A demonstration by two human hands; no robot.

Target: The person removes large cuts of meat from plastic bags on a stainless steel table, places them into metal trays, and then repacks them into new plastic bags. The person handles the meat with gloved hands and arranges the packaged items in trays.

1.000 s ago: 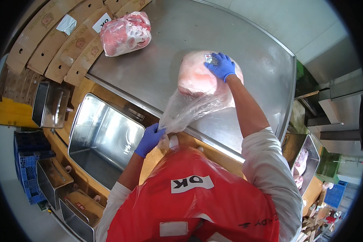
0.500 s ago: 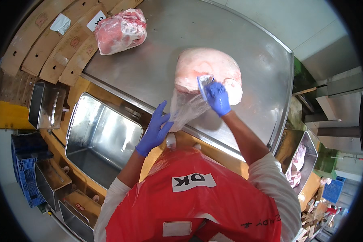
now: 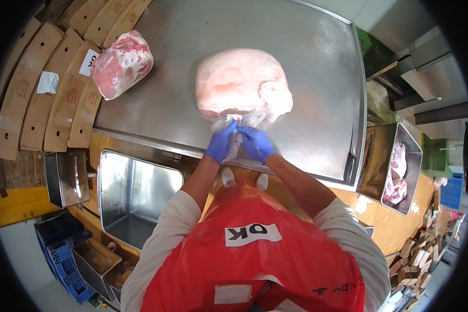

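A large pale cut of meat (image 3: 234, 80), rounded and skin-covered, lies on the steel table in front of me. Clear plastic wrap (image 3: 235, 146) bunches at its near end and hangs down between my hands. My left hand (image 3: 221, 143) and my right hand (image 3: 257, 143), both in blue gloves, come together at this plastic with fingers closed on it. A small whitish piece with a red spot (image 3: 237, 119) shows just beyond my fingertips; what it is I cannot make out. Part of the plastic is hidden by the gloves.
A second cut of meat (image 3: 122, 65) sits at the table's far left, beside cardboard boxes (image 3: 57, 96). Below the steel table's edge (image 3: 145, 141) stands a large steel tub (image 3: 135, 200). At right, another steel bin (image 3: 413, 171) holds meat pieces.
My right hand has come down and left from the meat to the plastic, and the blue-edged piece at it no longer shows. My left hand has moved up and right; its spread fingers have closed.
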